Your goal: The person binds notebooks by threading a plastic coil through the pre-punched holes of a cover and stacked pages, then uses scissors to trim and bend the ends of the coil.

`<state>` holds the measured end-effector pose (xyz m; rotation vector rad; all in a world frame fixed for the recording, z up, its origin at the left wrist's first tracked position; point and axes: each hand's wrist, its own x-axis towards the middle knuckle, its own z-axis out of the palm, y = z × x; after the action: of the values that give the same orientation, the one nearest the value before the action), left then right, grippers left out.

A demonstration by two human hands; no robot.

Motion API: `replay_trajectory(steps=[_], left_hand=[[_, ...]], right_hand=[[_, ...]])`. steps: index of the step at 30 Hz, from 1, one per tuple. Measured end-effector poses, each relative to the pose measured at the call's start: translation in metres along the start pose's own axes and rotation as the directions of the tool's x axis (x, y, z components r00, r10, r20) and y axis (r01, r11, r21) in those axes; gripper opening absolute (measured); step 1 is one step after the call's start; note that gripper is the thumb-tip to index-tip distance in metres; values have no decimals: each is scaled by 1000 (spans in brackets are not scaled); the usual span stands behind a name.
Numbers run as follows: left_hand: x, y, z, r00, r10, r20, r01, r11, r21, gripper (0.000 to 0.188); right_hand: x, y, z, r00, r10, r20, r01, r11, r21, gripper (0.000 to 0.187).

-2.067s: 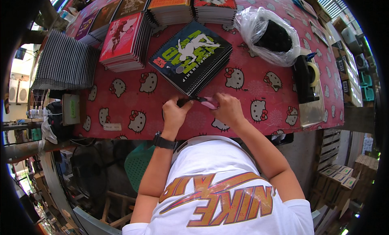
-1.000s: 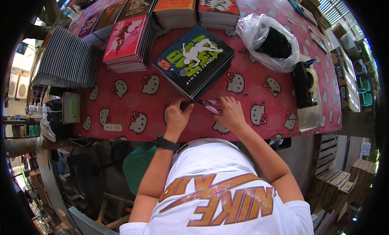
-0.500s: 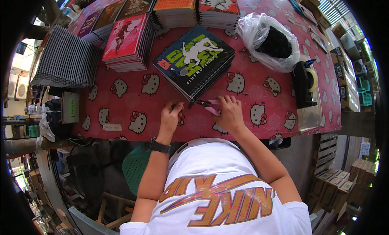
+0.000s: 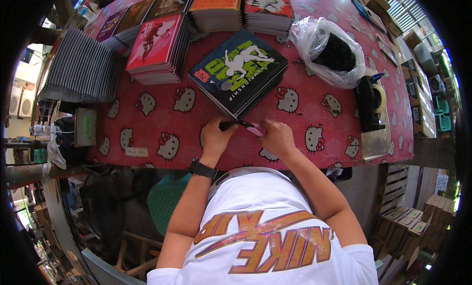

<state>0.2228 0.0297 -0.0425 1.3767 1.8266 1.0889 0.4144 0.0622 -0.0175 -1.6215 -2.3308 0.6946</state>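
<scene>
A short stack of spiral notebooks (image 4: 238, 71) lies turned at an angle in front of me; its top cover is dark blue and black with a white figure and green lettering. Pink-handled pliers (image 4: 254, 129) are gripped in my right hand (image 4: 278, 139), their dark jaws at the near corner of the stack, by the end of the black coil binding. My left hand (image 4: 217, 138), below a black wristwatch (image 4: 203, 169), is closed at that same corner, close to the jaws. What its fingertips pinch is too small to make out.
Notebook stacks with red (image 4: 153, 36), orange (image 4: 216, 2) and other covers stand behind and left. A tall pile of coil-bound books (image 4: 81, 68) is at far left. To the right are a plastic bag with black contents (image 4: 337, 51) and a tape dispenser (image 4: 369, 100).
My left hand has moved right and up to the notebook corner, and the pliers' jaws now meet it there. The notebooks appear slightly farther right and higher in view.
</scene>
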Motion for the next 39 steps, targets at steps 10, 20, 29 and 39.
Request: replay_trajectory(steps=[10,20,29,39], left_hand=[[-2,-18,-2,995,-97,38,101,990,-101,32],[-1,-5,-3,994,-93,64,93,996,8,29],[-3,-9,-6,982,-177,63,183,976,-117,26],[-3,-9,-6,996,6,84,3,994,-108,27]], right_hand=[[-5,3,5,956,-195,-219,151,967,-203,38],[3,12,21,962,-199,-188,180,977,-114,23],[0,7,5,989,-109,-103,95,986,-137,30],[3,1,13,953,-240,-187,180,940,-289,30]])
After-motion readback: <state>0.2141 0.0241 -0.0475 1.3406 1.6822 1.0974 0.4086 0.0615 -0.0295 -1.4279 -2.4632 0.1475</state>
